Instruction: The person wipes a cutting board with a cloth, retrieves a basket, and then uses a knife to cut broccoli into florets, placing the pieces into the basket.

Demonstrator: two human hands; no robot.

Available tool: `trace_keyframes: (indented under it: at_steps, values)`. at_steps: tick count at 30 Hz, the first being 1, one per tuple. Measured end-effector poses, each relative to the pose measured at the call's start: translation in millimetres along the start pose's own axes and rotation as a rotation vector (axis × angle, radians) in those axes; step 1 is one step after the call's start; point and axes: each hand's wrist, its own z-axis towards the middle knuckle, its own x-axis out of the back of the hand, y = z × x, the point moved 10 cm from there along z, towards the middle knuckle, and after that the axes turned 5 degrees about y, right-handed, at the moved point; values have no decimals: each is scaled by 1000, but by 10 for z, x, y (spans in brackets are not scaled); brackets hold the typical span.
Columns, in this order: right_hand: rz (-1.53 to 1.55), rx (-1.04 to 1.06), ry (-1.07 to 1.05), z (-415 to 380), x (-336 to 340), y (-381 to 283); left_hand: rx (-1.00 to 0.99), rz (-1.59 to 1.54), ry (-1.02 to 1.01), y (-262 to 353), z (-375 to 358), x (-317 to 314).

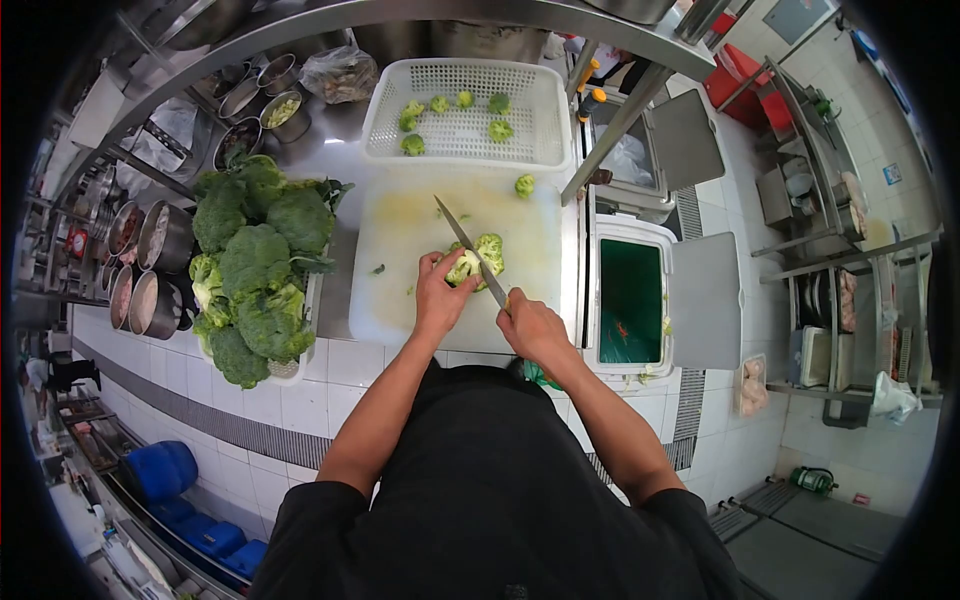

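Observation:
On the white cutting board (pixel 400 230), my left hand (pixel 440 300) pins down a piece of broccoli (pixel 489 250) with its fingertips at the left side. A kitchen knife (pixel 460 230) crosses over the broccoli, its tip pointing to the far left. Its handle sits in the grip of my right hand (pixel 537 327), near the board's front right. Small green scraps lie left of my left hand. One loose floret (pixel 525 186) rests at the board's far right corner. Just beyond the board, a white perforated basket (pixel 460 150) holds several cut florets (pixel 500 131).
Whole broccoli heads (pixel 255 260) are piled high left of the board. Metal pots (pixel 160 235) stand farther left, and a plastic bag (pixel 340 74) lies behind. To the right is an open bin with a green liner (pixel 630 300). A steel shelf post (pixel 615 135) rises near the basket.

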Motion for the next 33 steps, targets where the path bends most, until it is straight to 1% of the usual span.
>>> trace_keyframes:
  at_steps: [4,7,9,10,12,13,15,16,17,19,20,22,23,25,28,33]
  values:
    - [6,24,27,175,-202,10,-14,-5,16,-4,4,36]
    - [17,42,38,252,-320,38,14,-49,17,-54,20,81]
    - [15,69,65,259,-311,53,-24,11,-53,-12,28,87]
    - [10,87,81,234,-287,69,-30,15,-51,2,36,158]
    - [42,78,112,51,-164,144,-215,118,-23,227,85,367]
    - [69,66,128,-87,-77,190,-214,117,-21,292,135,488]
    - [71,80,126,-335,36,312,-308,443,-190,371,192,498]
    - [81,90,133,-469,93,360,-287,442,-257,295,203,478]
    - [82,98,128,-595,156,397,-281,446,-251,220,203,503]
    - [4,85,9,-837,185,474,-406,423,-192,153,196,487]
    - [7,87,9,-935,253,468,-406,426,-192,63,188,463]
    - [-39,54,-84,-1108,238,483,-275,395,-116,-106,191,546]
    - [-35,50,-86,-1145,231,475,-274,397,-122,-141,198,529]
    - [-109,65,-102,-1186,208,444,-118,376,-181,-200,274,486]
    - [-117,72,-84,-1143,219,380,-172,416,-170,-7,313,486]
    - [-118,106,-48,-1038,262,240,-126,396,-229,135,359,452]
